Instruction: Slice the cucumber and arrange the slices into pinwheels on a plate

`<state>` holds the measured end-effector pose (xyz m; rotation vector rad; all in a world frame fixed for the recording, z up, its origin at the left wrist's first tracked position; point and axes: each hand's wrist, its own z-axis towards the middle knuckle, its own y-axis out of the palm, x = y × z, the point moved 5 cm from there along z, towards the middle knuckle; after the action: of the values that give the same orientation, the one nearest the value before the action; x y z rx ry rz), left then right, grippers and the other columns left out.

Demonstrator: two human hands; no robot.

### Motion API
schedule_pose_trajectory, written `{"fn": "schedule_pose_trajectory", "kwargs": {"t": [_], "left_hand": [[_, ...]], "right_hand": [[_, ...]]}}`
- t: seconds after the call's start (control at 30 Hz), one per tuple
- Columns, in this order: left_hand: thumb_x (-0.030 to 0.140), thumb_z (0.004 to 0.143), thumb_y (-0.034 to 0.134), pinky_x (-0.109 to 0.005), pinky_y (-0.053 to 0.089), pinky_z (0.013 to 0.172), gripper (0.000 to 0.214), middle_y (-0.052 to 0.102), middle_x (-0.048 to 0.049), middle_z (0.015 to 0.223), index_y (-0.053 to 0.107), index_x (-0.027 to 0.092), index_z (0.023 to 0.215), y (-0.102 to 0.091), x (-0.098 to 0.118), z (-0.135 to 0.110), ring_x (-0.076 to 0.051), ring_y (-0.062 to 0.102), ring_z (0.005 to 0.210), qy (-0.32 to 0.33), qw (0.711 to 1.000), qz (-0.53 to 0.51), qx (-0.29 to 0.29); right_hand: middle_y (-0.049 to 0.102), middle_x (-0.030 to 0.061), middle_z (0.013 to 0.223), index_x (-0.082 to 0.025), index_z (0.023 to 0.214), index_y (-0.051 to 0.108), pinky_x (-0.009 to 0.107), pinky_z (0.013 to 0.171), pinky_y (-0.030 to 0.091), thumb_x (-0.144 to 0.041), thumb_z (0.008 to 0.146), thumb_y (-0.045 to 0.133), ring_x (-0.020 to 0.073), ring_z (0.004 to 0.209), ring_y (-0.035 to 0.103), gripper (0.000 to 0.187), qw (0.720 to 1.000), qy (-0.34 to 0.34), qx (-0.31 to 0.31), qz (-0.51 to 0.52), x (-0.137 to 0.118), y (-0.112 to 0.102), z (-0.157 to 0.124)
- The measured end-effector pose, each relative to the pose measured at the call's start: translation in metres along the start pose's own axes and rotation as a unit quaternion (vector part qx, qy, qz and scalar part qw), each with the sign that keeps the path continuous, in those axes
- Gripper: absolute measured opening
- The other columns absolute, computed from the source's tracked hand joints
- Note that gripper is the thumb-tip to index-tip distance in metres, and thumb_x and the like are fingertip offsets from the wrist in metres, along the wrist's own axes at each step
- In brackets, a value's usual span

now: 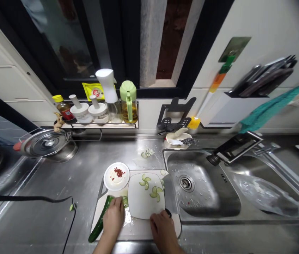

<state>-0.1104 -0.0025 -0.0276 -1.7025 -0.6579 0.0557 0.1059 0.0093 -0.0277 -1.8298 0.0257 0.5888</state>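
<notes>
Head: cutting board (136, 230) on steel counter (86, 165)

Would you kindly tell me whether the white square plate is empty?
The white square plate isn't empty: green cucumber slices form two clusters on it.

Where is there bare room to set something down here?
Bare steel lies between the pot, the cutting board and the black cable; the left basin is largely open around its drain. The cutting board is crowded: cucumber, knife, round plate, square plate, left hand and right hand. So is the bottle shelf.
</notes>
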Motion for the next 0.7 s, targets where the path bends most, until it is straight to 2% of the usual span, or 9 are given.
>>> {"fn": "schedule_pose_trajectory", "kwargs": {"t": [0.13,0.33,0.4,0.53,0.6,0.7], "left_hand": [[0.022,0.091,0.040,-0.025,0.042,0.067,0.022,0.065,-0.0076,0.096,0.062,0.019,0.089,-0.001,-0.003,0.002,-0.017,0.064,0.079,0.011,0.999,-0.025,0.017],[0.020,0.083,0.045,-0.023,0.040,0.067,0.014,0.061,-0.0003,0.075,0.056,0.021,0.075,-0.007,-0.007,0.001,-0.013,0.058,0.067,0.055,0.985,-0.165,-0.010],[0.023,0.081,0.047,-0.022,0.038,0.063,0.012,0.057,0.0016,0.068,0.056,0.020,0.074,-0.013,-0.004,0.000,-0.013,0.053,0.062,0.067,0.976,-0.206,-0.024],[0.024,0.077,0.050,-0.021,0.032,0.056,0.012,0.048,0.0045,0.058,0.058,0.019,0.070,-0.021,0.014,-0.001,-0.011,0.045,0.057,0.094,0.951,-0.285,-0.074],[0.023,0.076,0.052,-0.020,0.031,0.055,0.011,0.048,0.0047,0.057,0.060,0.018,0.069,-0.021,0.025,0.000,-0.011,0.045,0.057,0.105,0.937,-0.315,-0.108],[0.026,0.074,0.056,-0.021,0.034,0.058,0.012,0.054,0.0031,0.061,0.063,0.017,0.072,-0.016,0.037,0.003,-0.011,0.047,0.059,0.107,0.920,-0.351,-0.141]], "right_hand": [[0.065,0.0024,0.075,-0.022,0.077,0.061,0.031,0.068,0.031,-0.013,0.085,0.053,0.0210,0.086,0.054,0.014,1.000,-0.008,0.017,0.015,-0.001,0.000,0.001],[0.063,0.0037,0.077,-0.020,0.078,0.060,0.031,0.074,0.037,-0.009,0.083,0.049,0.0208,0.085,0.054,0.017,0.994,-0.056,0.048,0.082,-0.013,-0.003,0.008],[0.065,0.0048,0.088,-0.020,0.089,0.063,0.033,0.081,0.039,-0.006,0.079,0.050,0.0213,0.090,0.054,0.021,0.988,-0.072,0.055,0.124,-0.018,-0.003,0.014],[0.064,0.0075,0.110,-0.019,0.114,0.061,0.039,0.096,0.036,-0.008,0.074,0.055,0.0232,0.104,0.053,0.042,0.972,-0.098,0.054,0.205,-0.030,-0.004,0.030],[0.066,0.0070,0.107,-0.020,0.110,0.064,0.039,0.097,0.036,-0.012,0.075,0.056,0.0231,0.103,0.054,0.036,0.966,-0.083,0.047,0.238,-0.032,-0.006,0.037],[0.067,0.0054,0.089,-0.020,0.087,0.068,0.036,0.088,0.040,-0.019,0.078,0.057,0.0224,0.093,0.057,0.014,0.962,-0.027,0.039,0.268,-0.029,-0.009,0.044]]}}
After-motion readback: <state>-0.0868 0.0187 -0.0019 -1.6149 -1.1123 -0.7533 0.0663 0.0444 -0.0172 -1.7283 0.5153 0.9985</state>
